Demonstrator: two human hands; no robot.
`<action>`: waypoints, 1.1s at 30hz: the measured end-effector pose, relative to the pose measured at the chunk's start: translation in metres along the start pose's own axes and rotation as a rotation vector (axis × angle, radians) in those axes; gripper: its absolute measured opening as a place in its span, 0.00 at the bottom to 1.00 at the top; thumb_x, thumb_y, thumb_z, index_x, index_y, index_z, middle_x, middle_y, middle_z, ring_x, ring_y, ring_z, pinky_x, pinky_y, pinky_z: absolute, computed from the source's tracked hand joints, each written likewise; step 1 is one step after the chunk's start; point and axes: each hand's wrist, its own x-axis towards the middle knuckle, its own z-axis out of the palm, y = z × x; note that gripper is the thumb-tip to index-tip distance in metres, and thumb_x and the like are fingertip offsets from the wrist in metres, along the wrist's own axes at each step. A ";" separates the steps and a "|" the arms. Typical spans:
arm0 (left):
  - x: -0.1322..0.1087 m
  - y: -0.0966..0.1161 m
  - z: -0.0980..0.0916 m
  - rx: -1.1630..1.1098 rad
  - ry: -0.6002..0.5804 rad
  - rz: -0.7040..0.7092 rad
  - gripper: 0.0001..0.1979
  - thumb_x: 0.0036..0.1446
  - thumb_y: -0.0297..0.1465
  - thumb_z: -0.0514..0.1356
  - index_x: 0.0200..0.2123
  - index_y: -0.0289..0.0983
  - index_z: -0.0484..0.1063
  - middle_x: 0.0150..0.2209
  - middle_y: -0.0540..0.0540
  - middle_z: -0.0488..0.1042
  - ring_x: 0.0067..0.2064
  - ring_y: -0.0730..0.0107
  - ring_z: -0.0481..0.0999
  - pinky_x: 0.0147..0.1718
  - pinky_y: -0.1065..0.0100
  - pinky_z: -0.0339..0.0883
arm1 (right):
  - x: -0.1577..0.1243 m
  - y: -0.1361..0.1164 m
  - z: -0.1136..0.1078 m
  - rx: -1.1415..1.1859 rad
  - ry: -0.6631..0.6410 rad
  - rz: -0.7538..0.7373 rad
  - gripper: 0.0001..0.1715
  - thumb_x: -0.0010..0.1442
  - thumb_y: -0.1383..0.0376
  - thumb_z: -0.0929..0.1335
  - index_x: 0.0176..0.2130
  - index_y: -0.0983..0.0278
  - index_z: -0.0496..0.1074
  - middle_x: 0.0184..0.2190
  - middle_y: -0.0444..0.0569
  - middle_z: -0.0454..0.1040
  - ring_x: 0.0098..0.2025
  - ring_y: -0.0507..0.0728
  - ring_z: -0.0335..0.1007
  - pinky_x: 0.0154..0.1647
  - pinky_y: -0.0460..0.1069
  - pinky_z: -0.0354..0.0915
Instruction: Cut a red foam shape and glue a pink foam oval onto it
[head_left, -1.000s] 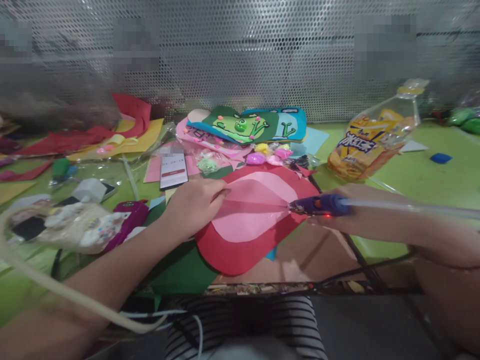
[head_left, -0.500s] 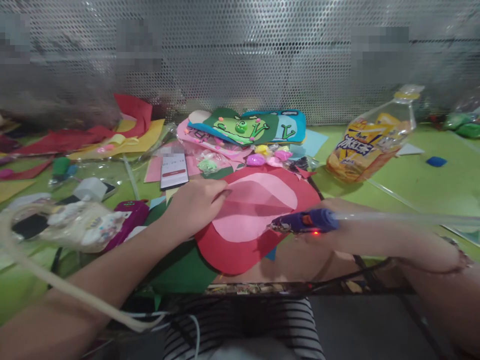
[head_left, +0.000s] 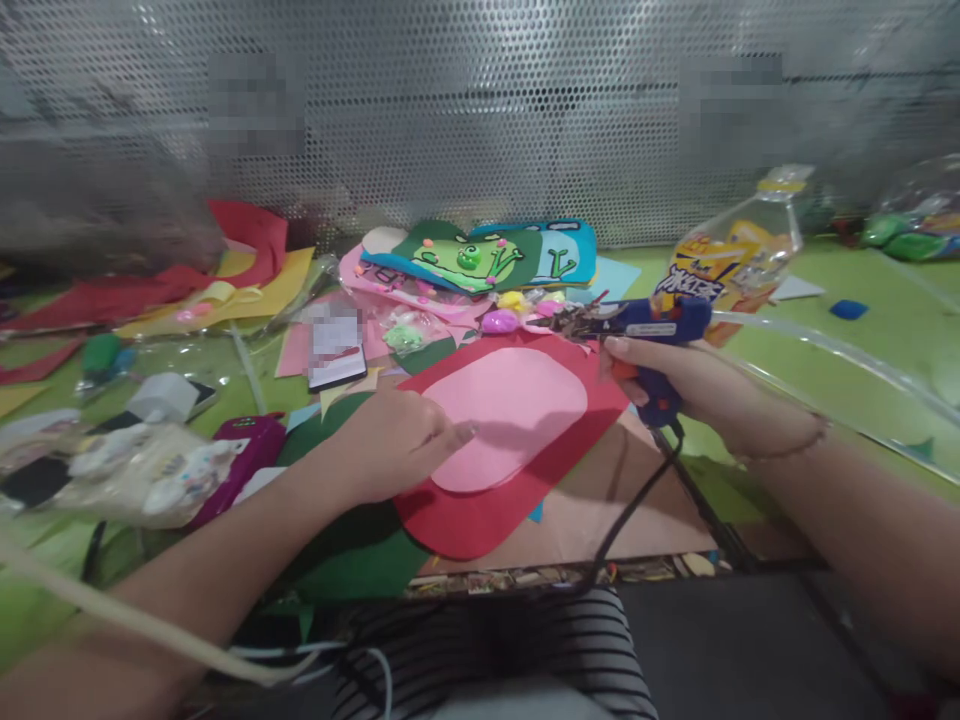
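My right hand (head_left: 660, 375) grips a blue hot glue gun (head_left: 660, 320) by its handle, with a finger near the orange trigger. Its nozzle points left, above the far edge of a red paper sheet (head_left: 487, 535) with rounded corners. A smaller pink paper oval (head_left: 517, 420) lies flat on the red sheet. On the left edge of the pink oval rests my left hand (head_left: 409, 440), thumb stretched out over the paper and the other fingers bent. Nothing shows in its grasp.
Behind the red sheet lie decorated paper crafts (head_left: 487, 255) and small clay packets (head_left: 499, 320). A phone (head_left: 337, 350) sits to the left, near a purple case (head_left: 240, 450). A tea bottle (head_left: 739, 250) stands right. The glue gun's black cord (head_left: 630, 510) hangs over the table's front edge.
My right hand has lifted the glue gun up and away from the pink paper. The raised pink paper now lies flat, and my left hand has shifted nearer, with its thumb on it.
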 end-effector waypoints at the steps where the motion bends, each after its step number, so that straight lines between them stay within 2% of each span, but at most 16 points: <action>1: 0.000 -0.001 0.001 0.018 -0.020 0.024 0.28 0.64 0.41 0.43 0.20 0.36 0.72 0.23 0.47 0.73 0.26 0.70 0.71 0.28 0.69 0.58 | 0.003 0.004 0.001 0.008 -0.012 -0.018 0.17 0.51 0.53 0.70 0.24 0.65 0.71 0.15 0.41 0.64 0.16 0.45 0.57 0.14 0.43 0.50; 5: 0.001 -0.003 0.004 0.048 -0.076 0.142 0.18 0.63 0.38 0.47 0.34 0.38 0.75 0.33 0.46 0.76 0.35 0.68 0.74 0.35 0.69 0.63 | 0.014 0.013 0.010 -0.006 -0.054 -0.060 0.18 0.52 0.54 0.69 0.21 0.66 0.72 0.14 0.42 0.64 0.16 0.46 0.57 0.14 0.43 0.52; 8: 0.002 0.001 0.004 0.037 -0.077 0.205 0.16 0.64 0.35 0.47 0.44 0.38 0.73 0.43 0.44 0.75 0.43 0.67 0.74 0.42 0.68 0.64 | 0.020 0.016 0.017 0.070 -0.045 -0.060 0.17 0.52 0.55 0.69 0.21 0.66 0.72 0.15 0.42 0.66 0.15 0.46 0.56 0.14 0.43 0.52; 12: -0.001 0.014 0.007 0.022 -0.128 0.263 0.22 0.63 0.41 0.50 0.57 0.39 0.62 0.61 0.44 0.60 0.60 0.61 0.60 0.56 0.62 0.54 | 0.026 0.020 0.019 0.269 0.020 -0.026 0.15 0.50 0.57 0.71 0.23 0.65 0.70 0.19 0.43 0.71 0.15 0.45 0.57 0.14 0.42 0.54; 14: -0.003 0.020 0.008 0.012 -0.193 0.274 0.27 0.60 0.46 0.52 0.58 0.39 0.62 0.62 0.43 0.57 0.62 0.59 0.58 0.57 0.60 0.53 | 0.029 0.021 0.018 0.345 0.058 -0.009 0.15 0.50 0.57 0.71 0.24 0.65 0.69 0.18 0.42 0.70 0.15 0.45 0.57 0.14 0.42 0.55; 16: -0.003 0.025 0.009 0.026 -0.209 0.264 0.24 0.60 0.46 0.51 0.53 0.37 0.67 0.60 0.42 0.62 0.59 0.58 0.61 0.57 0.59 0.54 | 0.032 0.022 0.016 0.389 0.081 -0.008 0.15 0.51 0.56 0.71 0.24 0.65 0.69 0.18 0.42 0.69 0.14 0.45 0.57 0.13 0.42 0.55; 19: 0.001 0.028 0.009 0.022 -0.153 0.241 0.19 0.64 0.40 0.47 0.45 0.36 0.72 0.52 0.41 0.70 0.53 0.59 0.69 0.54 0.58 0.58 | 0.033 0.023 0.016 0.417 0.078 -0.024 0.14 0.51 0.57 0.71 0.25 0.64 0.68 0.19 0.41 0.69 0.15 0.45 0.58 0.13 0.42 0.54; 21: 0.006 0.031 0.012 0.008 -0.086 0.216 0.19 0.65 0.37 0.45 0.49 0.35 0.69 0.52 0.41 0.70 0.54 0.60 0.68 0.54 0.59 0.58 | 0.034 0.023 0.016 0.408 0.076 -0.027 0.14 0.51 0.56 0.71 0.25 0.64 0.68 0.18 0.41 0.69 0.15 0.45 0.58 0.13 0.42 0.54; 22: 0.009 0.033 0.015 0.009 -0.057 0.204 0.20 0.65 0.37 0.44 0.53 0.34 0.66 0.55 0.40 0.67 0.57 0.60 0.64 0.56 0.59 0.56 | 0.034 0.023 0.016 0.401 0.079 -0.024 0.15 0.51 0.56 0.71 0.25 0.64 0.68 0.18 0.41 0.69 0.14 0.45 0.58 0.13 0.42 0.54; 24: 0.015 0.038 0.022 0.014 -0.065 0.194 0.25 0.65 0.39 0.43 0.60 0.31 0.56 0.62 0.38 0.56 0.63 0.59 0.52 0.59 0.57 0.48 | 0.035 0.024 0.017 0.395 0.080 -0.014 0.15 0.51 0.56 0.71 0.24 0.64 0.68 0.18 0.41 0.69 0.14 0.45 0.58 0.13 0.42 0.55; 26: 0.019 0.044 0.031 -0.005 -0.160 0.216 0.31 0.64 0.45 0.42 0.64 0.32 0.47 0.66 0.39 0.44 0.66 0.57 0.41 0.61 0.52 0.41 | 0.035 0.025 0.017 0.397 0.076 -0.006 0.15 0.52 0.57 0.70 0.24 0.65 0.68 0.17 0.41 0.69 0.14 0.45 0.58 0.13 0.42 0.55; 28: 0.022 0.049 0.039 -0.038 -0.252 0.223 0.36 0.62 0.51 0.40 0.65 0.35 0.41 0.66 0.41 0.39 0.67 0.55 0.36 0.61 0.46 0.34 | 0.035 0.027 0.016 0.394 0.070 -0.002 0.14 0.52 0.57 0.70 0.24 0.65 0.68 0.18 0.41 0.69 0.14 0.45 0.57 0.13 0.41 0.55; 30: 0.023 0.052 0.043 -0.073 -0.301 0.217 0.37 0.61 0.53 0.39 0.65 0.36 0.39 0.67 0.42 0.37 0.67 0.56 0.33 0.61 0.45 0.31 | 0.036 0.028 0.015 0.390 0.071 0.006 0.15 0.52 0.57 0.70 0.24 0.65 0.68 0.17 0.41 0.69 0.14 0.45 0.57 0.13 0.41 0.55; 32: 0.022 0.052 0.043 -0.119 -0.275 0.193 0.36 0.62 0.51 0.38 0.65 0.36 0.36 0.67 0.42 0.35 0.67 0.59 0.32 0.61 0.48 0.31 | 0.036 0.027 0.014 0.397 0.068 0.012 0.14 0.52 0.57 0.70 0.24 0.65 0.68 0.18 0.42 0.69 0.14 0.45 0.57 0.13 0.41 0.55; 33: 0.021 0.051 0.042 -0.147 -0.221 0.167 0.36 0.62 0.50 0.38 0.66 0.35 0.35 0.67 0.42 0.34 0.67 0.61 0.32 0.62 0.51 0.32 | 0.035 0.027 0.014 0.403 0.067 0.011 0.14 0.51 0.57 0.71 0.25 0.65 0.68 0.18 0.42 0.70 0.14 0.45 0.57 0.12 0.41 0.54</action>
